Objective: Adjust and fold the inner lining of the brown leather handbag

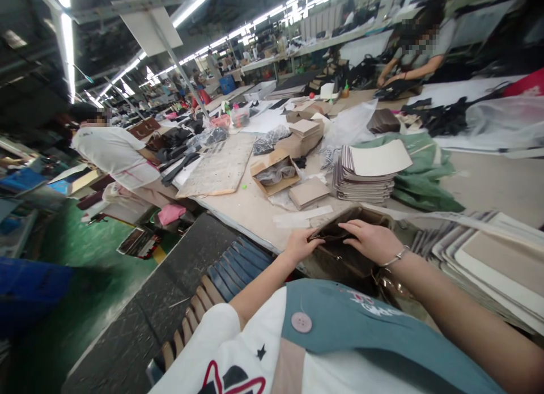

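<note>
A dark brown bag with its mouth open stands at the table's front edge, close against my body. My left hand grips the left side of the opening, thumb and fingers closed on the rim. On the other side my right hand reaches over the mouth, its fingers bent and pinching the edge inside. The bag's depth lies in shadow, and its lower part is partly hidden by my arms and apron. Metal hardware glints beside my right wrist.
A stack of white-topped panels and an open cardboard box stand beyond the bag. More panels are piled at right. Blue and tan pieces line the lower left. Co-workers stand at left and far right.
</note>
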The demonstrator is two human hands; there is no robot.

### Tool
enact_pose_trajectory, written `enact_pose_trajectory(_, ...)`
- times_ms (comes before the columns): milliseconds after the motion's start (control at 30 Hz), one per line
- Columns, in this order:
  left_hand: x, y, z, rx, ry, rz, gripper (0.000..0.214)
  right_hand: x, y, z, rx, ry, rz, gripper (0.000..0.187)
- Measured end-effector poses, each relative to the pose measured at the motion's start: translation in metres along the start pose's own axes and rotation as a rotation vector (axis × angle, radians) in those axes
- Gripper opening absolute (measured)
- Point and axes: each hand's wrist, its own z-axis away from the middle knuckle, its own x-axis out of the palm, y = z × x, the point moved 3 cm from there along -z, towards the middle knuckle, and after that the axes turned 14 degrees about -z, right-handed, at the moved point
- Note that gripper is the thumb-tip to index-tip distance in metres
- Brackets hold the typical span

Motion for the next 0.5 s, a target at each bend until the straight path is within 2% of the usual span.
enact_pose_trajectory(67,0.002,-0.002,0.0,-0.008,0.023,-0.003,0.037,0.007,0.009,-0.007,0.035,-0.086,0.027,0.03)
enact_pose_trajectory(167,0.004,-0.006,-0.001,-0.015,0.047,0.001,0.036,0.006,0.016,-0.014,0.071,-0.117,0.046,0.027)
enact_pose_trajectory(500,0.004,-0.01,-0.009,-0.065,0.062,-0.055,0.029,-0.001,0.021,-0.041,0.181,0.04,-0.047,0.029)
